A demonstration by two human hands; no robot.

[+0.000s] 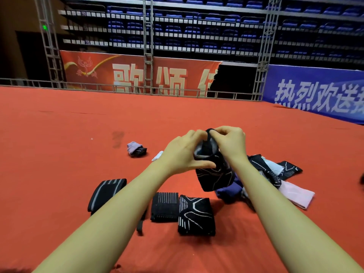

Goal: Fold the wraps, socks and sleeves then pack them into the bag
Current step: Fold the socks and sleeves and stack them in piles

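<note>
— What's nearest me?

— Two folded black wraps (182,211) lie touching on the red floor (59,154), a striped wrap (106,194) to their left.

— And my grips?

— Left hand (181,152) and right hand (231,142) both pinch a black patterned sleeve (213,170), raised above the unfolded pile (275,178). Beyond, a rolled sock (136,149).

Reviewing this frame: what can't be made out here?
Head view only:
- Bag: not in view.
- Black sleeve: its top edge is covered by the left hand and right hand.
- Unfolded pile: overlapping pieces, count unclear; the right forearm hides part.
- Dark shape at right edge: cut off, unidentifiable.
</note>
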